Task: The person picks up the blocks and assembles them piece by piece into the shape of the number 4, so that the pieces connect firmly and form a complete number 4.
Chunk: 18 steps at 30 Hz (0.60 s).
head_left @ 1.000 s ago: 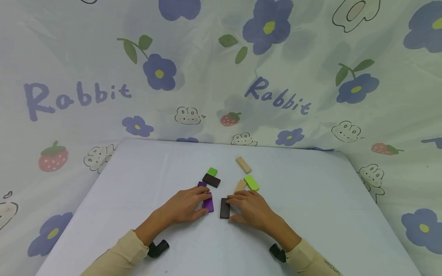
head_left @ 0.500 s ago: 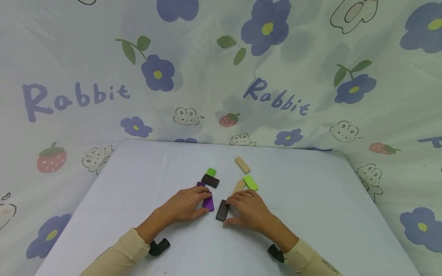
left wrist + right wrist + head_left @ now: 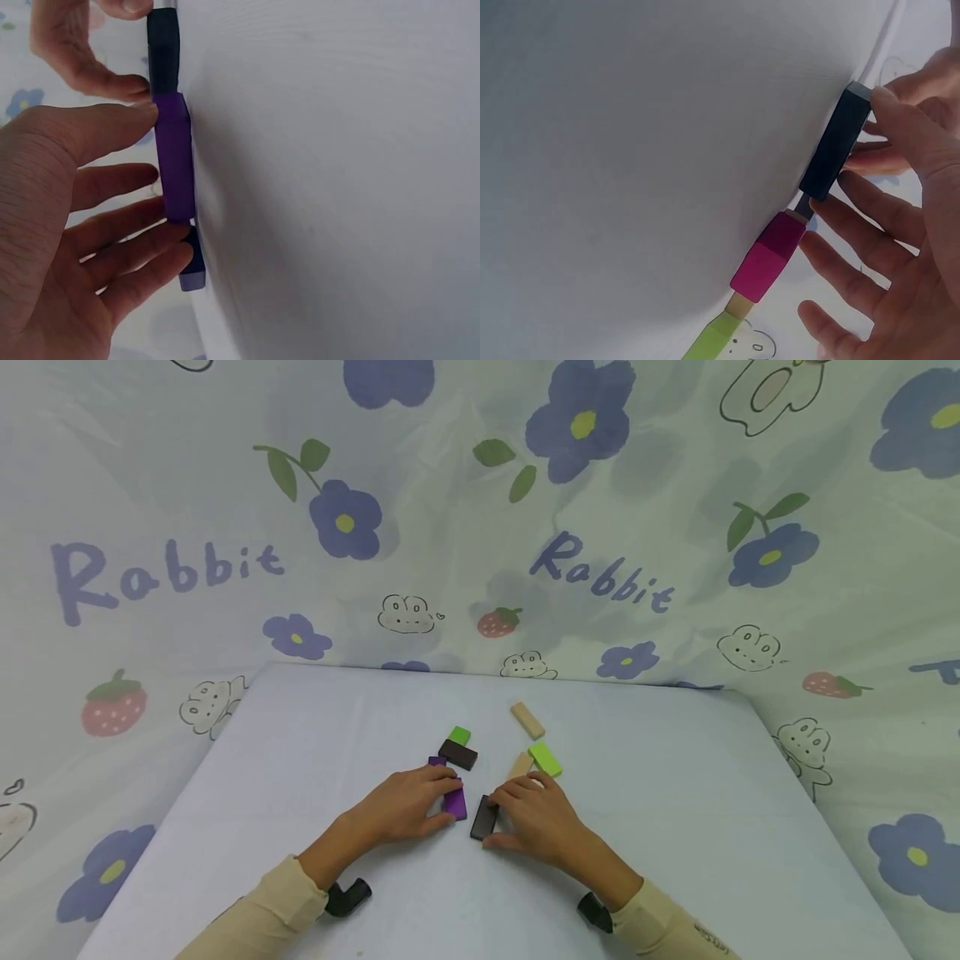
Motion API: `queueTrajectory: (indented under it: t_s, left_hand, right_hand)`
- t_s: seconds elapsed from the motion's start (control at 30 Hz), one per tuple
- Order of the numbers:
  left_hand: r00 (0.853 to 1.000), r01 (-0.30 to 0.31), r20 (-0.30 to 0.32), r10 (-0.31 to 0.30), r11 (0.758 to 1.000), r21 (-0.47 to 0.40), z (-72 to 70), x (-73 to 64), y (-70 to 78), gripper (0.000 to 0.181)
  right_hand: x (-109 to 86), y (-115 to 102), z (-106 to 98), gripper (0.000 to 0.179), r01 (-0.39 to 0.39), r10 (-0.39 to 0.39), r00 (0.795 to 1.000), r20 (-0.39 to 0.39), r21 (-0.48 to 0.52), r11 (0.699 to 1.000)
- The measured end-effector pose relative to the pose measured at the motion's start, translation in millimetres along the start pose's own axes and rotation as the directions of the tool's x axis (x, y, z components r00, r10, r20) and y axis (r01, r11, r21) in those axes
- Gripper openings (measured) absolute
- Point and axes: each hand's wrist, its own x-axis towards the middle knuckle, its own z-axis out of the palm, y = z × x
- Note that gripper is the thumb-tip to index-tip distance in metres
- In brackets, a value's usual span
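- Two hands work close together at the middle of the table, each with its thumb and fingertips slightly spread across a block.
- The left hand (image 3: pixel 405 803) lightly pinches the purple block (image 3: pixel 455 805) lengthwise, thumb at the near end and fingers at the far end; its outer fingers touch the second purple block (image 3: pixel 437 761) just beyond.
- The right hand (image 3: pixel 543 822) pinches the near dark block (image 3: pixel 483 820) the same way, fingers gently bent.
- Between the two held blocks a narrow gap shows in the head view; the dark one slants, its near end leaning toward the purple one. Judging by this, their placing is unfinished.
- Just beyond the right fingers, the right wrist view shows a magenta block (image 3: pixel 763 268); in the head view the hand hides it.
- Further out on the right lie the near tan block (image 3: pixel 521 765), the lime block (image 3: pixel 545 759) beside it, and the far tan block (image 3: pixel 528 719), apart from both.
- On the left, the far dark block (image 3: pixel 458 754) and green block (image 3: pixel 460 735) continue past the purple ones.
- Both sides look roughly laid out; squaring up the held pair seems left to do.
- All rest on the white table (image 3: pixel 660 827).
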Motion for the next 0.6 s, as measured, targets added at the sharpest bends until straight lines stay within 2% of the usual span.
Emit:
queueTrajectory:
  t_s: [0.4, 0.6]
  left_hand:
    - [1.0, -0.009, -0.001, 0.009, 1.0, 0.007, 3.9, 8.0, 1.9, 0.046]
    - [0.999, 0.025, 0.043, -0.025, 1.0, 0.007, 3.5, 14.1, 3.6, 0.05]
  right_hand:
    - [-7.4, 4.4, 0.9, 0.051, 0.024, -0.024, 1.0, -0.006, 0.017, 1.0]
    - [-10.9, 7.1, 0.4, 0.052, 0.025, -0.025, 1.0, 0.003, 0.047, 0.999]
